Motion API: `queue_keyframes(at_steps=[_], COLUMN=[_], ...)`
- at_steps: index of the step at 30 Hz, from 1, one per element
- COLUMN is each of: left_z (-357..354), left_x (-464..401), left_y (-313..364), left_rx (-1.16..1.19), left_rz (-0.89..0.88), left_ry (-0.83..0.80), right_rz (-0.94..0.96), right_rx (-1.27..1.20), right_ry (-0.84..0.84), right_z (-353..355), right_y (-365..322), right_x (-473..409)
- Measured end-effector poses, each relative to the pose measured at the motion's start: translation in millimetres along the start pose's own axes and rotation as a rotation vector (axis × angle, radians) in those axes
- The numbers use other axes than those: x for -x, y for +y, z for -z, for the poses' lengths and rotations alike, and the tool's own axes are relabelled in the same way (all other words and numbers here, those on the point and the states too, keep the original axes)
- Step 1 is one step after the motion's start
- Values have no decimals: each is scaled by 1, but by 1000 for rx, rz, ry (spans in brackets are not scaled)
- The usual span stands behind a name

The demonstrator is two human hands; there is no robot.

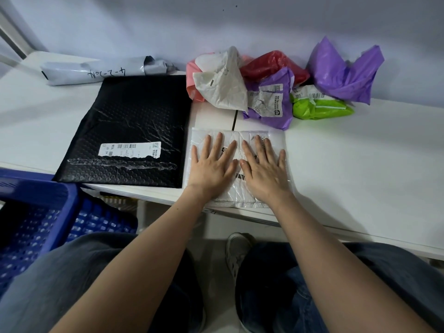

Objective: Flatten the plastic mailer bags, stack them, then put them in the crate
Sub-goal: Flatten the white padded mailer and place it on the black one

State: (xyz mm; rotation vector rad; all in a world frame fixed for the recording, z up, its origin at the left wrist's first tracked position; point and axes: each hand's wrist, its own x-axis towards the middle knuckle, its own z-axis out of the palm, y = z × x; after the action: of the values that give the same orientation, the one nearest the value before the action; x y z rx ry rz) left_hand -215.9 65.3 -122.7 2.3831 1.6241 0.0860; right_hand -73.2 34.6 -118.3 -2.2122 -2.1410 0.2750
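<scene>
I take the white table (360,164) as my landmark and work down in size from there. Off its near-left corner, lower than the top, sits the blue crate (36,224), where everything must end up. On the table's left half lies the black bubble mailer (129,131), already flat, and I judge it the natural base for the stack. Along the table's far edge is the crumpled pile: purple bags (341,73), a red one (271,63), a green one (319,109), a white one (221,87) and a grey roll (101,69), all yet to be smoothed. At the table's near edge, just right of the black mailer, lies the white bubble mailer (237,169), and on it my left hand (211,164) and right hand (264,167) press flat, fingers spread, thumbs nearly meeting. To do this well I would sweep both palms outward from the middle, pushing air toward the open end, and keep the mailer from sliding off the near edge.
</scene>
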Motion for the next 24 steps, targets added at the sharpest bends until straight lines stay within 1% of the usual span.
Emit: queue_keyframes(at_steps=[7,11,16,19,22,23,24], left_z=[0,-1,1,3,12,16,22], left_x=[1,1,1,0,-4,-5,-5], left_y=[1,2,2,2,-3,-5,-7], left_rx=[24,18,-11,-29,72,116,141], left_rz=[-4,-4,-3,-9,-3,3,15], left_ry=[31,43,15,-37,-73,-60,-31], right_rz=[10,5,1,-6,-12,-10,-10], right_rx=[-19,-7,-10,-32,-138,-173,-185], right_ry=[39,34,6,-47,-127,-126,-90], right_z=[-1,-3,1,5,18,25,32], right_y=[1,1,1,2,3,4,3], right_x=[0,0,-1,-1,-6,-8,-8])
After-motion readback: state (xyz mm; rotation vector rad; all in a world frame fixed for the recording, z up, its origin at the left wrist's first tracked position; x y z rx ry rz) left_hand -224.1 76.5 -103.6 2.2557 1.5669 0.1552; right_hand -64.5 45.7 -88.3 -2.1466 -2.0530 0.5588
